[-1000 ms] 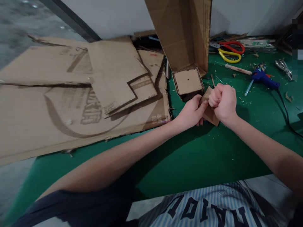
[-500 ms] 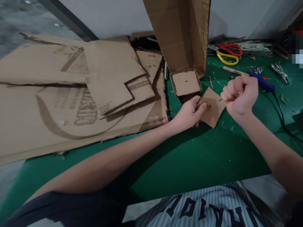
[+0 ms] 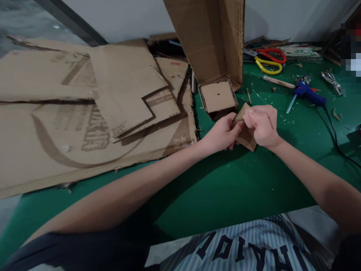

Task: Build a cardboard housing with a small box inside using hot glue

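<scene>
My left hand [image 3: 222, 132] pinches the left edge of a small square cardboard piece [image 3: 246, 138] held just above the green mat [image 3: 231, 188]. My right hand [image 3: 261, 124] rests on top of that piece with its fingers curled and pressed together; whether it grips a small tool is hidden. Just beyond the hands stands a small open cardboard box [image 3: 217, 97] with a hole in its floor. A tall folded cardboard sheet [image 3: 211, 37] rises behind that box.
Large flattened cardboard sheets [image 3: 84, 109] cover the left of the mat. At the back right lie red and yellow scissors [image 3: 267, 60], a wooden stick [image 3: 278, 81], a blue glue gun [image 3: 308, 93] with a black cord [image 3: 337, 135], and pliers [image 3: 331, 79]. Small scraps litter the mat.
My right fist, lifted away to the right half a second ago, has come back down onto the cardboard piece. My left hand has kept its grip throughout.
</scene>
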`<state>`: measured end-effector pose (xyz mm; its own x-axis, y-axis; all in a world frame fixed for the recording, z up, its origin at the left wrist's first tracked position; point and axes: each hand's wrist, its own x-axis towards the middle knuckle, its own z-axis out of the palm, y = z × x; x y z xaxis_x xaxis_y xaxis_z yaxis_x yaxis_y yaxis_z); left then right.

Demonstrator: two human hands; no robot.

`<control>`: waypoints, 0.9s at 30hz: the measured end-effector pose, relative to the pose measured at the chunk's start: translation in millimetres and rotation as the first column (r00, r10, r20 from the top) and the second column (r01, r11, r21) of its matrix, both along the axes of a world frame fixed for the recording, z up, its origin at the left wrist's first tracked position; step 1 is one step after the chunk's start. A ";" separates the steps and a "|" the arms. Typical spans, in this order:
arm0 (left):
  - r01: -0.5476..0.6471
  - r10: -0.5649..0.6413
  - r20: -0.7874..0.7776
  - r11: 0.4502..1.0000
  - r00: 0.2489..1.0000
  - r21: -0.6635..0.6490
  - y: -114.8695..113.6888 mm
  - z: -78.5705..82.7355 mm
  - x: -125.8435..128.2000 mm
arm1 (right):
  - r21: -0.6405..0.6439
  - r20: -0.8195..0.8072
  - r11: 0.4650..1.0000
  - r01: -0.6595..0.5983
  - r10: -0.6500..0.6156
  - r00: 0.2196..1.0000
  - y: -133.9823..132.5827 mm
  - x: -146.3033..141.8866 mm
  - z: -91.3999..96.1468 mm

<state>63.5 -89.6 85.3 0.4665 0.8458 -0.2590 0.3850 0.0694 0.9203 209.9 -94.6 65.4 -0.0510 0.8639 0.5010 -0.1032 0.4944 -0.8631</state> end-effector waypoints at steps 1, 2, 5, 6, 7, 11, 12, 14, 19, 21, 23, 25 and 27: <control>0.003 -0.003 0.005 1.000 1.000 -0.013 0.4 -0.2 -0.3 | 0.010 0.028 1.000 0.008 -0.008 1.000 1.1 0.1 -3.1; 0.001 -0.001 0.013 1.000 1.000 -0.022 0.6 -0.7 -0.6 | 0.008 0.047 1.000 0.012 -0.012 0.999 2.4 0.0 -5.7; -0.017 0.018 0.052 1.000 0.998 -0.017 -0.6 -2.7 -1.7 | -0.039 0.078 0.999 -0.001 0.004 0.997 5.7 -1.1 -9.2; -0.023 0.024 0.060 1.000 0.998 -0.009 -1.3 -3.6 -1.9 | -0.069 0.070 0.998 -0.006 0.011 0.997 6.3 -1.8 -8.4; -0.027 0.027 0.064 1.000 0.998 0.000 -2.2 -4.6 -2.0 | -0.108 0.048 0.994 -0.013 0.019 0.999 6.7 -2.7 -6.7; -0.037 0.034 0.060 0.999 0.998 0.040 -5.4 -8.6 -1.5 | -0.292 -0.108 0.954 -0.069 0.039 0.993 5.0 -7.9 5.4; -0.040 0.037 0.061 0.998 0.997 0.053 -6.2 -9.5 -1.4 | -0.321 -0.138 0.944 -0.078 0.035 0.990 3.9 -9.5 8.5; -0.049 0.044 0.069 0.996 0.997 0.077 -8.0 -11.0 -1.5 | -0.360 -0.180 0.930 -0.078 0.013 0.984 1.4 -12.3 13.5; -0.061 0.053 0.093 0.994 0.994 0.088 -10.7 -13.0 -2.7 | -0.399 -0.221 0.916 -0.044 -0.049 0.974 -4.0 -14.0 19.6; -0.046 0.038 0.096 0.995 0.995 0.085 -9.6 -11.7 -2.8 | -0.397 -0.219 0.917 -0.028 -0.065 0.974 -4.7 -12.7 20.2; -0.001 -0.003 0.090 0.999 0.996 0.051 -7.2 -8.5 -2.3 | -0.385 -0.195 0.923 -0.003 -0.078 0.978 -4.5 -11.6 20.1; 0.039 -0.039 0.079 0.999 0.996 -0.009 -4.6 -4.4 -1.7 | -0.361 -0.170 0.932 0.011 -0.077 0.982 -3.1 -10.9 20.0; 0.043 -0.039 0.072 0.998 0.997 -0.053 -2.9 -1.3 -1.2 | -0.335 -0.179 0.942 -0.004 -0.059 0.982 -0.1 -9.2 21.4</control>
<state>62.3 -92.5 83.9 0.5190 0.8112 -0.2694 0.3222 0.1062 0.9407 200.7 -94.7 86.8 0.0407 0.9822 0.1832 -0.2666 0.1874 -0.9454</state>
